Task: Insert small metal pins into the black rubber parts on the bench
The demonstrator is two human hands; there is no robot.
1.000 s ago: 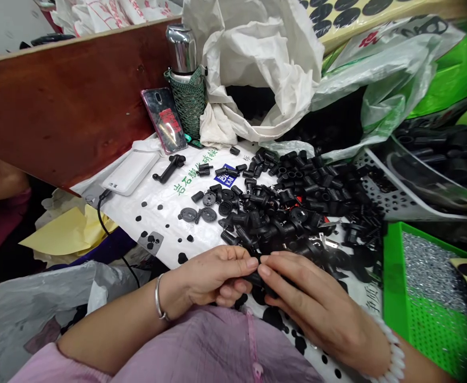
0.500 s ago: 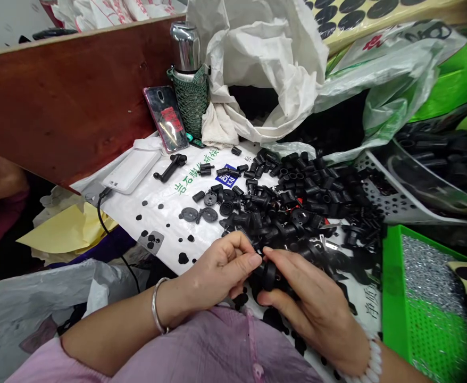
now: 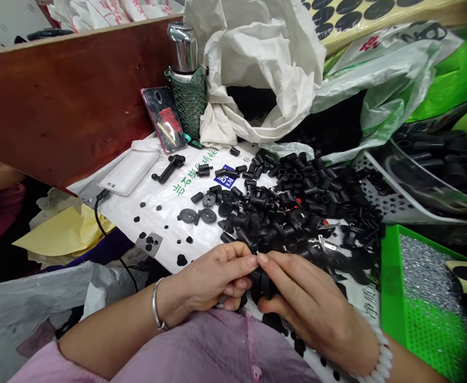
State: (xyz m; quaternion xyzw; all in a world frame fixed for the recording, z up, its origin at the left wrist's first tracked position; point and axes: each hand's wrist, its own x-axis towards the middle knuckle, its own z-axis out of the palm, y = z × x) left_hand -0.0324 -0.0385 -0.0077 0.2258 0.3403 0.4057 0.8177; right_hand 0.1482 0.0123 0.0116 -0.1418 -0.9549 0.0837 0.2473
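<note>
I watch the left hand point(image 3: 213, 279) and right hand point(image 3: 313, 311) pinch a black plastic fitting point(image 3: 264, 284), steadying it between them, a heap of like parts point(image 3: 293, 207) just beyond.

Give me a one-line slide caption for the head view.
Left hand and right hand grip a black plastic part beside a heap of similar parts on printed white sheeting.

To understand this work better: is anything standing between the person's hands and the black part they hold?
Nothing visible stands between them. The left hand and right hand both touch the black molded part directly. The pile of black parts lies beyond the hands, not between them.
</note>
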